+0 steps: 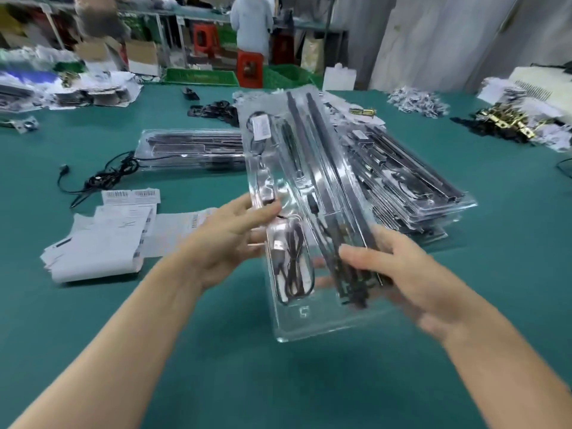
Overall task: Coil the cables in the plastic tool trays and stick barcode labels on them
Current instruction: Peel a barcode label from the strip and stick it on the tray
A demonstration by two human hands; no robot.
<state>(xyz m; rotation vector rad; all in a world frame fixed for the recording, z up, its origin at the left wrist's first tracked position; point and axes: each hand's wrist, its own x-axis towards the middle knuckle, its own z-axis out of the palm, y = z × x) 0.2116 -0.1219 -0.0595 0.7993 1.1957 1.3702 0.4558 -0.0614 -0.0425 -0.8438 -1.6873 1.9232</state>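
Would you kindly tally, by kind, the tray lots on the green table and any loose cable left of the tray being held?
Held tray, gripped by left hand and right hand: 1
Tray lot lying apart at left: 1
Tray stack at right, trays within uncountable: 1
Loose black cable bundle: 1
Total: 4

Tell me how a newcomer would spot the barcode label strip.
On the green table, look left of the clear tray held above it. Just beyond the pile of white sheets lies the barcode label strip: a single short strip showing barcodes side by side.
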